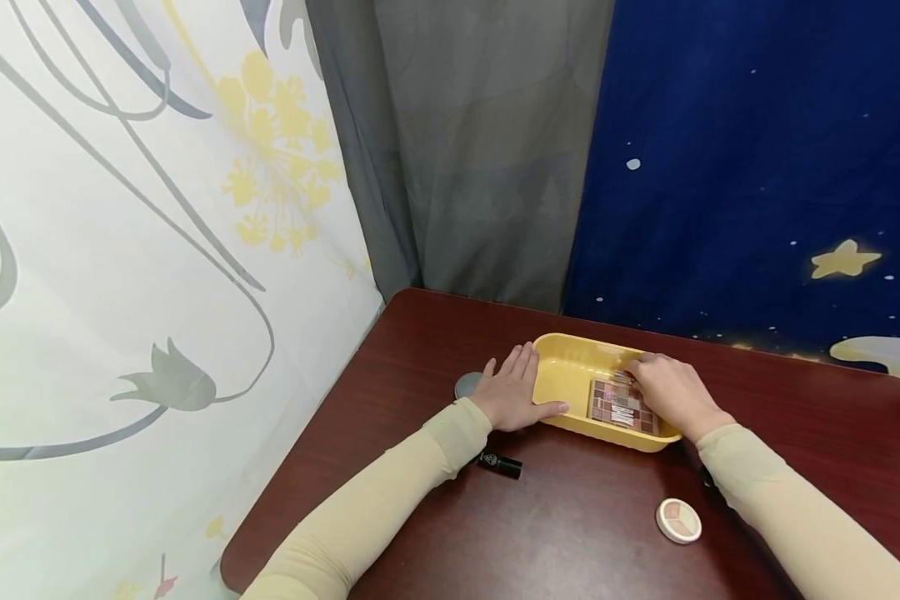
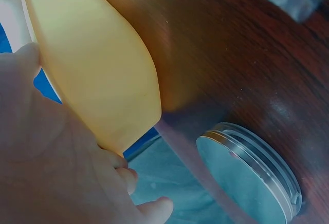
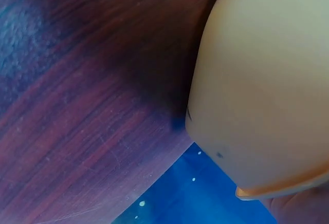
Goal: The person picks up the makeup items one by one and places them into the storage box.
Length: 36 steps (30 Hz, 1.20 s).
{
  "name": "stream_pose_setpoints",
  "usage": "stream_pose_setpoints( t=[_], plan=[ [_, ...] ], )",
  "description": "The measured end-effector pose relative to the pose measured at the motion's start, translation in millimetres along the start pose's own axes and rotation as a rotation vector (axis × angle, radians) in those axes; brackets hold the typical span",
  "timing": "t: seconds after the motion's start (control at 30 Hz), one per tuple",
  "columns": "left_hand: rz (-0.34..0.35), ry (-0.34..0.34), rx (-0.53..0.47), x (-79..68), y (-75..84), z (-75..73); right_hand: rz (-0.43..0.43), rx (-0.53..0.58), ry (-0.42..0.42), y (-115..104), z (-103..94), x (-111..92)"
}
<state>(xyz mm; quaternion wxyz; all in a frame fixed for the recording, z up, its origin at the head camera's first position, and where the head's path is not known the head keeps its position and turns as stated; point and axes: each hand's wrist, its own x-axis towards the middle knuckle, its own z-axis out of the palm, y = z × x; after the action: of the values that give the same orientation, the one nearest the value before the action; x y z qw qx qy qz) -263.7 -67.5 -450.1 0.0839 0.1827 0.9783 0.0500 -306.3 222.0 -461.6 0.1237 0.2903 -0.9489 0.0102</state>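
Observation:
A yellow tray (image 1: 570,372) stands toward the back of the table. My left hand (image 1: 510,392) rests on its left end, fingers extended along the rim and thumb lying over the front edge. In the left wrist view the same hand (image 2: 56,157) touches the rim of the tray (image 2: 97,64). My right hand (image 1: 671,392) reaches over the tray's right end, fingers bent down inside. An eyeshadow palette (image 1: 618,406) with many pans lies in the tray, just below those fingers. Whether they pinch something is hidden; the right wrist view shows mostly the tray's outer wall (image 3: 262,90).
A round clear-and-silver container (image 2: 252,167) sits left of the tray, partly behind the left hand. A black tube (image 1: 500,465) lies near the left forearm. A round three-colour compact (image 1: 678,521) is at the front right. Curtains (image 1: 487,158) hang behind the table (image 1: 562,533).

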Motion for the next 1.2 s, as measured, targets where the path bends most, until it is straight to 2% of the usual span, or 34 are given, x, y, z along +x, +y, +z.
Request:
stream_pose_setpoints(
  t=[0.23, 0.8, 1.0, 1.2],
  plan=[
    [0.002, 0.006, 0.001, -1.0, 0.5, 1.8, -0.009, -0.014, -0.017, 1.1, 3.2, 1.6],
    [-0.003, -0.007, -0.032, -0.7, -2.6, 2.4, 0.000, -0.039, 0.035, -1.9, 7.9, 0.7],
    [-0.013, -0.007, -0.020, 0.4, -1.2, 1.5, 0.007, -0.009, 0.037, -0.3, 4.5, -1.2],
    [-0.011, -0.004, -0.004, 3.2, -0.5, 2.3, 0.036, 0.076, 0.052, -1.1, -3.3, -6.5]
  ],
)
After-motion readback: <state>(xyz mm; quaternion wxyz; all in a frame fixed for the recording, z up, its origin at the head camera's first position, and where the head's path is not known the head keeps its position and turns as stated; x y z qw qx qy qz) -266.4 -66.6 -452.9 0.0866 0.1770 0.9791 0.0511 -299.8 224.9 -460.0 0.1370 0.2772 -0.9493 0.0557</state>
